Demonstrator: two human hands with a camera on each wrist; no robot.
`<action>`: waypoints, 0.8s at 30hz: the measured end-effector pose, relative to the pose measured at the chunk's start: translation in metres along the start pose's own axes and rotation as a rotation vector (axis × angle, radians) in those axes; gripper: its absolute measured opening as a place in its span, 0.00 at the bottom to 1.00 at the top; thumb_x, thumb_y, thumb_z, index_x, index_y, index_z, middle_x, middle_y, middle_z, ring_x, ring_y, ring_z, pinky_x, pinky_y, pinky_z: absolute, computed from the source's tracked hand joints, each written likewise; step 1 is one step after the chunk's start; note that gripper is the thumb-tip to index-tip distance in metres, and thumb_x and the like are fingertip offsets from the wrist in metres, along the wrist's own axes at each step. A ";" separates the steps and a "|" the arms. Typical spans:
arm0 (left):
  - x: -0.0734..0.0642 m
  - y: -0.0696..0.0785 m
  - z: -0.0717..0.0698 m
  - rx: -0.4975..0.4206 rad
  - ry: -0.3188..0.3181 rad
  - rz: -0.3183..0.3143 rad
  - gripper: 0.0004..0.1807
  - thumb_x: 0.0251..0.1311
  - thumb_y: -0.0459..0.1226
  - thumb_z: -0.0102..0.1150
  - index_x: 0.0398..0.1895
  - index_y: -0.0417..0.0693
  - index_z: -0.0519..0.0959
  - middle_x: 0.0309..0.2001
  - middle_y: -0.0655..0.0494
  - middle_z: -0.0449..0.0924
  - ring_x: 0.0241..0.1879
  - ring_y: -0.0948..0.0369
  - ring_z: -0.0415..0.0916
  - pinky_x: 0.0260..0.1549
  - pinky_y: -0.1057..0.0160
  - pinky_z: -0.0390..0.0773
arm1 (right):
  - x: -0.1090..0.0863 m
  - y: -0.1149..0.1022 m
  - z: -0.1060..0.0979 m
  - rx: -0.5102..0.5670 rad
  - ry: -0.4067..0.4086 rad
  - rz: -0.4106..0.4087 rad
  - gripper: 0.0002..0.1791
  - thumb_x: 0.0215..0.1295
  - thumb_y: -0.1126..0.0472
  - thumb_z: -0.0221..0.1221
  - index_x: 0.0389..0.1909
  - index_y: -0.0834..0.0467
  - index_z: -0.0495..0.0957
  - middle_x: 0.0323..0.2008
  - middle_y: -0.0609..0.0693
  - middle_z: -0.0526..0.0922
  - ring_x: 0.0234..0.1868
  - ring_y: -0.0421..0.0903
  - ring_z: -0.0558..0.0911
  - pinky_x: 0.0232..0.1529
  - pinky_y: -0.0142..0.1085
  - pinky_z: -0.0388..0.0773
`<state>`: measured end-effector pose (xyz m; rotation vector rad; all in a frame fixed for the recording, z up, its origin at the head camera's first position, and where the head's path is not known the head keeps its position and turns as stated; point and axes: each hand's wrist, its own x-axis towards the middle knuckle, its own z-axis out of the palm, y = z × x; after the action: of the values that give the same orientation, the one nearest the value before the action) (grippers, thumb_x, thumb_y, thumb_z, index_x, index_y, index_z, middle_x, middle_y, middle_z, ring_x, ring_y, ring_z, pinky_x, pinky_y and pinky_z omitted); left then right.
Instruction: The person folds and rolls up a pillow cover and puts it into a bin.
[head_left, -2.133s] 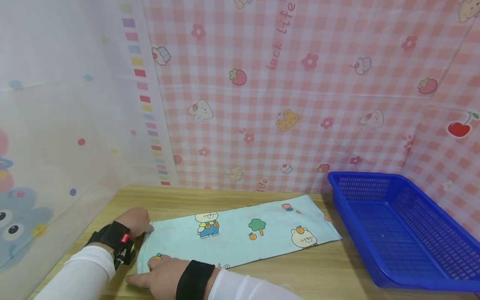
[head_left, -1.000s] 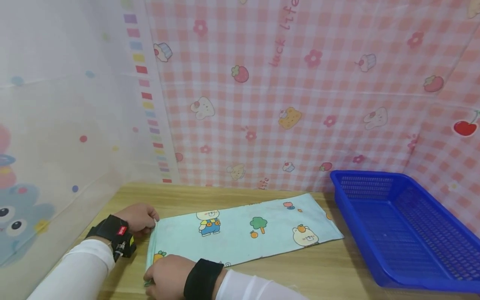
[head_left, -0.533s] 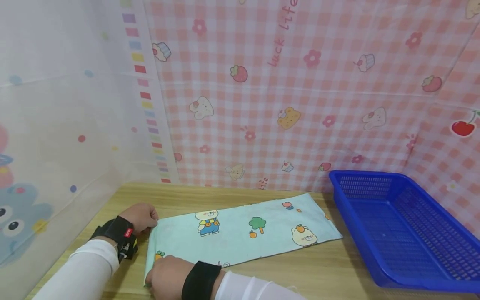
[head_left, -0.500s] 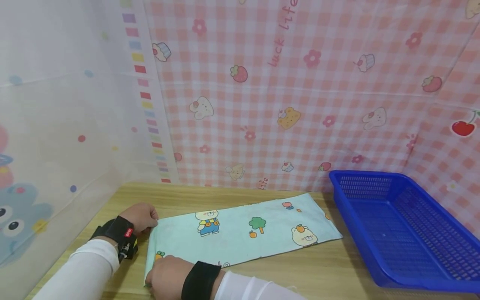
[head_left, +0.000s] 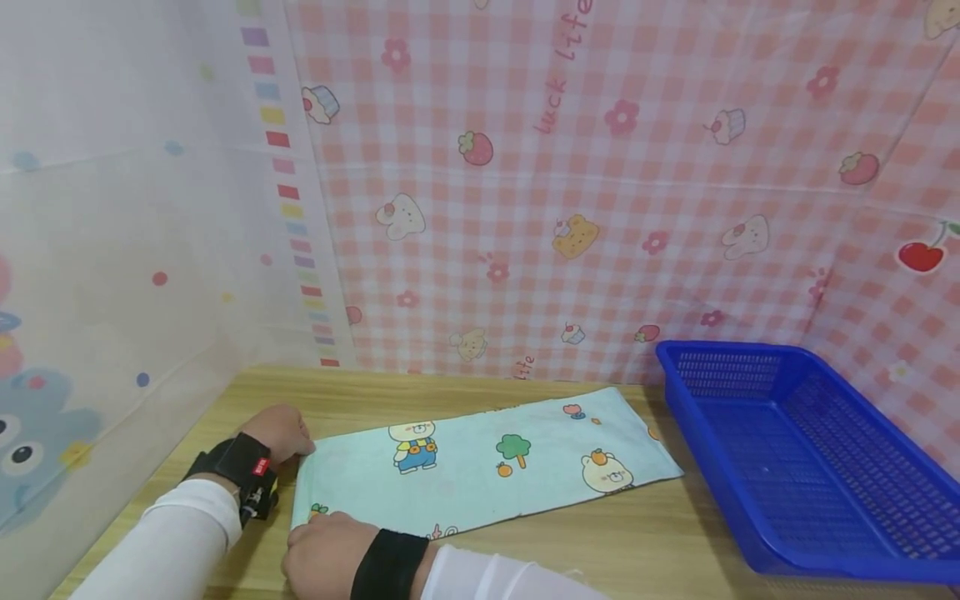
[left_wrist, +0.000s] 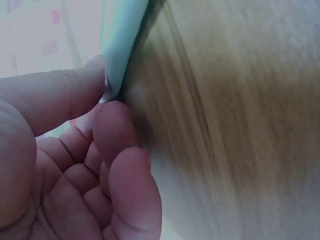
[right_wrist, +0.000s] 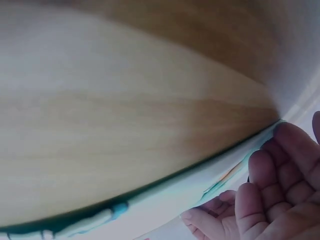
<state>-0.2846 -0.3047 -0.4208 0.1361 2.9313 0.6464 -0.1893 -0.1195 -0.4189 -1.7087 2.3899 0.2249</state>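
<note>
Two hands at the left end of one mint-green printed cloth [head_left: 472, 492]. Cloth lies as a long, mostly flat strip on the wood-grain worktop [head_left: 637, 533], slanting from the worktop's left part up toward its back edge on the right; its right end is just beside the blue basket [head_left: 731, 467]. Left hand [head_left: 277, 433] is at the cloth's far left corner, right hand [head_left: 326, 554] at its near left corner.

Head view gives the layout, but left fingertips are mostly hidden there. Left wrist view shows them: thumb and a fingertip nearly meeting, pinching the cloth's corner, other fingers curled in below. Right hand, head view: knuckles up, fingers curled down over the corner, tips out of sight. Right wrist view shows curled fingers round the cloth's edge, one fingertip touching it near its end; thumb's place cannot be told. That view also has a dark green border along the worktop, not visible from above.

Only head view has the printed bear in overalls [head_left: 415, 450], the tree [head_left: 513, 447], the basket at the worktop's right side, the pink gingham sheet [head_left: 525, 208] behind the back edge, the white dotted sheet [head_left: 112, 208] along the left edge, plus black wrist straps [head_left: 390, 567] and white sleeves [head_left: 168, 537].
</note>
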 end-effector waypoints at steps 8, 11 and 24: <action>0.000 0.001 -0.002 -0.033 -0.031 -0.005 0.25 0.60 0.33 0.63 0.08 0.54 0.65 0.10 0.64 0.63 0.13 0.65 0.63 0.16 0.67 0.66 | 0.014 0.008 0.018 0.137 -0.011 0.041 0.21 0.74 0.41 0.61 0.62 0.43 0.78 0.41 0.35 0.74 0.40 0.30 0.72 0.38 0.21 0.69; 0.000 0.001 -0.001 -0.067 -0.040 -0.016 0.21 0.60 0.32 0.62 0.11 0.52 0.68 0.13 0.62 0.67 0.15 0.64 0.66 0.17 0.66 0.68 | 0.011 0.008 0.013 0.150 -0.022 0.044 0.23 0.74 0.41 0.62 0.64 0.44 0.77 0.41 0.37 0.74 0.40 0.31 0.72 0.36 0.21 0.70; 0.007 -0.016 0.004 -0.224 -0.104 0.053 0.07 0.64 0.30 0.54 0.39 0.45 0.82 0.28 0.53 0.73 0.19 0.60 0.65 0.21 0.62 0.66 | 0.010 0.008 0.010 0.049 -0.013 -0.059 0.10 0.75 0.51 0.63 0.51 0.48 0.87 0.45 0.34 0.81 0.40 0.30 0.74 0.42 0.17 0.67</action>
<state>-0.2919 -0.3163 -0.4317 0.2170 2.7412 0.9392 -0.1998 -0.1238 -0.4313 -1.7477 2.3125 0.1661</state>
